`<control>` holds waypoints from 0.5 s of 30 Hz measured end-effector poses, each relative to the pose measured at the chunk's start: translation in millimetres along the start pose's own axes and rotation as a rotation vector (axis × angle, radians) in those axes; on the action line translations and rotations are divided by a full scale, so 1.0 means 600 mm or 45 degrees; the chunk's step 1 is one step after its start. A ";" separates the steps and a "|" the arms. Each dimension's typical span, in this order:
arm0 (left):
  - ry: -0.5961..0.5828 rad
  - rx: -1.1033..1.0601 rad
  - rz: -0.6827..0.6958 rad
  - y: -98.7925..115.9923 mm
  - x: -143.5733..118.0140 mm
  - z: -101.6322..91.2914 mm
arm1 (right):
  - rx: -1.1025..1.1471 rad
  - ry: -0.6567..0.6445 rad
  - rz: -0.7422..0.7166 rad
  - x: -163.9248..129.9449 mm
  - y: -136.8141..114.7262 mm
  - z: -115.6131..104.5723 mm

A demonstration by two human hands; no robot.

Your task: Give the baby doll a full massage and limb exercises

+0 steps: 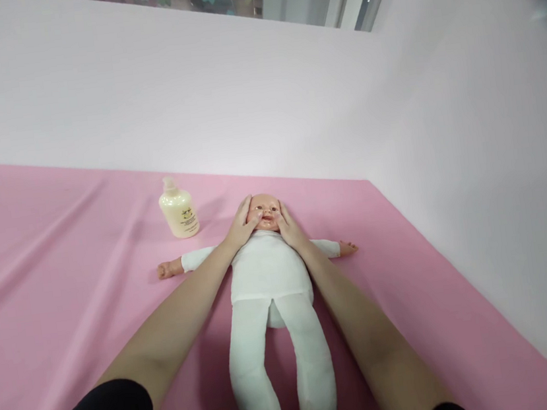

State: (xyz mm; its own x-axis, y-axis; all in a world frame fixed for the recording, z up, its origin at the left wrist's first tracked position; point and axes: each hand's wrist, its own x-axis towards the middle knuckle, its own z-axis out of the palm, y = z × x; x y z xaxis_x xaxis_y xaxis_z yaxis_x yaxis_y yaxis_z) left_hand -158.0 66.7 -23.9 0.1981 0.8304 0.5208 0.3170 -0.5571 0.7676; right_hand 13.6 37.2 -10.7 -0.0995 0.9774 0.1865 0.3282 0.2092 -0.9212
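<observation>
A baby doll (268, 279) in a white cloth suit lies on its back on the pink sheet (62, 271), arms spread, legs toward me. My left hand (242, 224) lies flat against the left side of the doll's head, fingers spread over the cheek. My right hand (289, 228) presses the other cheek in the same way. Both hands touch the doll's face from the sides and do not lift it. A cream lotion bottle (179, 208) with a pump top stands upright just left of the doll's head.
The pink sheet covers the whole surface and shows long folds on the left. A plain white wall (260, 93) rises behind it and wraps around the right side, meeting the sheet's right edge (461, 275).
</observation>
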 end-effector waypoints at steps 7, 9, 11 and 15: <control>0.021 -0.040 -0.035 0.000 0.001 0.002 | 0.006 0.039 -0.100 0.011 0.019 0.002; 0.067 -0.089 -0.070 -0.003 0.003 0.005 | 0.037 0.049 -0.119 0.017 0.027 0.004; 0.135 -0.163 -0.110 -0.008 0.005 0.010 | 0.076 0.069 -0.117 0.022 0.034 0.005; 0.237 -0.290 -0.163 -0.020 0.008 0.019 | 0.121 0.138 -0.108 0.029 0.043 0.008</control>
State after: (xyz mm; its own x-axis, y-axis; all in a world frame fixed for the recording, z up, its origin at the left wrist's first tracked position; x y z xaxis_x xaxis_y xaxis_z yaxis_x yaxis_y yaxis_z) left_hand -150.1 77.6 -35.0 -0.0100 0.8888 0.4582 0.1083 -0.4546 0.8841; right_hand 15.8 59.6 -32.4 -0.0191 0.9550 0.2959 0.2324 0.2920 -0.9277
